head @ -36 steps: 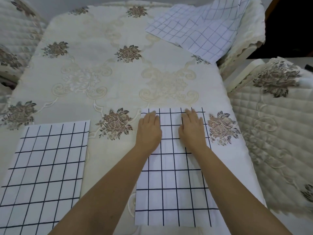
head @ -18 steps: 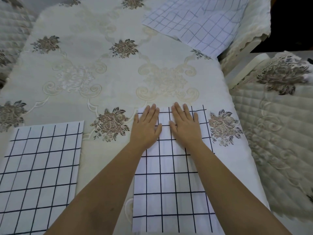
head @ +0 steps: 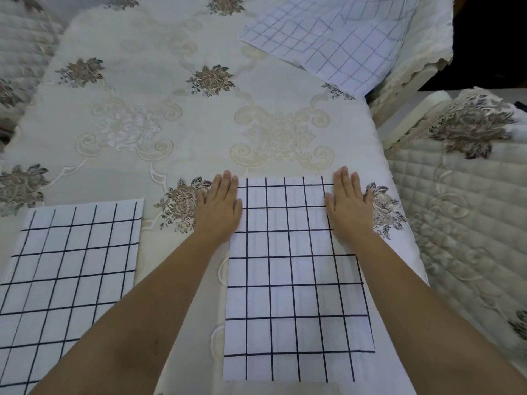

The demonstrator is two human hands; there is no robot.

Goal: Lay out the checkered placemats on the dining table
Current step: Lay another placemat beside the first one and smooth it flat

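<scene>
1. A person's left hand (head: 219, 206) is lying flat on the far left corner of the near checkered placemat (head: 296, 280). Its fingers are straight and close together, pressing down and gripping nothing, and its outer side is spilling onto the cloth beside the placemat.
2. The right hand (head: 349, 203) is pressing on the far right corner in the same way. The palm is down, the fingers are straight, the thumb is slightly spread, and it is holding nothing.
3. The near checkered placemat is lying flat on the near right part of the cream embroidered tablecloth (head: 171, 109), with its long sides running away from the person.
4. A second checkered placemat (head: 71, 266) is lying flat at the near left. A strip of tablecloth and an embroidered flower (head: 182, 203) are separating it from the first.
5. More checkered cloth (head: 328, 41) is lying rumpled at the far right corner, overhanging the table's edge.
6. A quilted chair cushion (head: 462, 223) is sitting just beside the right edge.
</scene>
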